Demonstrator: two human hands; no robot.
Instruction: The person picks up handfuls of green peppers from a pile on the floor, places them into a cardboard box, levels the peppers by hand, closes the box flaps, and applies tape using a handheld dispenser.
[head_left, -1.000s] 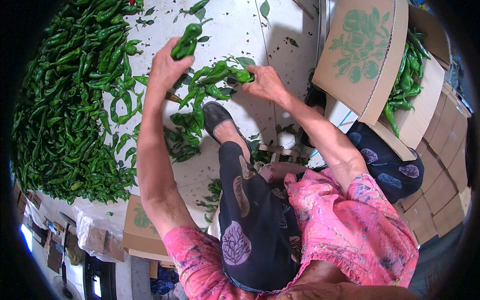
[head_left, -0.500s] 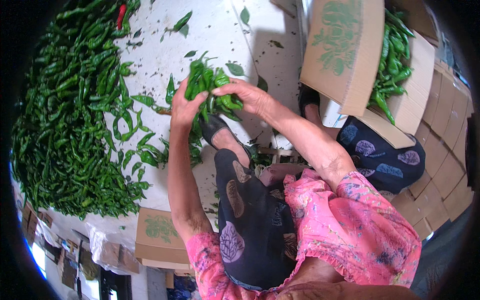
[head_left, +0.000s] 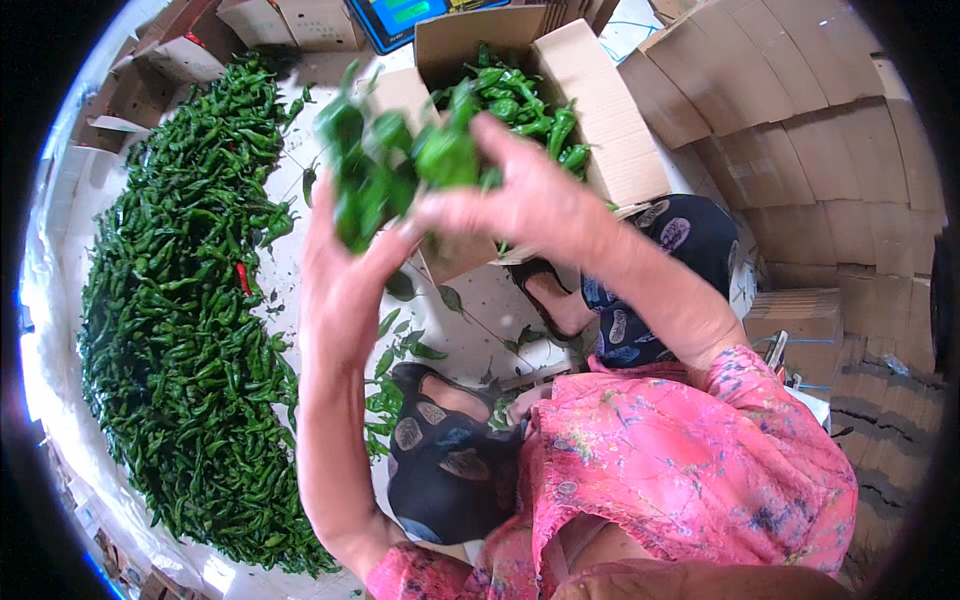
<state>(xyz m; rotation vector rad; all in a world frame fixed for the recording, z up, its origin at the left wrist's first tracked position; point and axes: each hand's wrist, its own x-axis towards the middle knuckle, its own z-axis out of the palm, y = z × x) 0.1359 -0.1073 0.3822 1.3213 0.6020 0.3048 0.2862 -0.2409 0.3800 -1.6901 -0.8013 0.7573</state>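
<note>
Both hands were raised together over the pale floor, in view overlapping the near left corner of an open cardboard carton [head_left: 608,115]. Left hand [head_left: 338,262]: thumb spread well away from the fingers, a bunch of long green peppers [head_left: 362,185] grasped in the gap, tips and stems poking up past the hand. Right hand [head_left: 535,195]: forefinger and thumb parted in a wide curve, grasping more green peppers [head_left: 450,150] between them; remaining fingers hidden. The thumbs nearly met; motion blur, so could not tell whether they touched. Carton held green peppers already, some lying against its right flap. Large heap of green peppers [head_left: 190,370] spread along the left, one red pepper [head_left: 243,278] at its inner edge. Loose leaves [head_left: 452,300] lay below the hands. Flattened cardboard [head_left: 780,120] stood at far right; a blue-framed display [head_left: 410,12] sat behind the carton.
</note>
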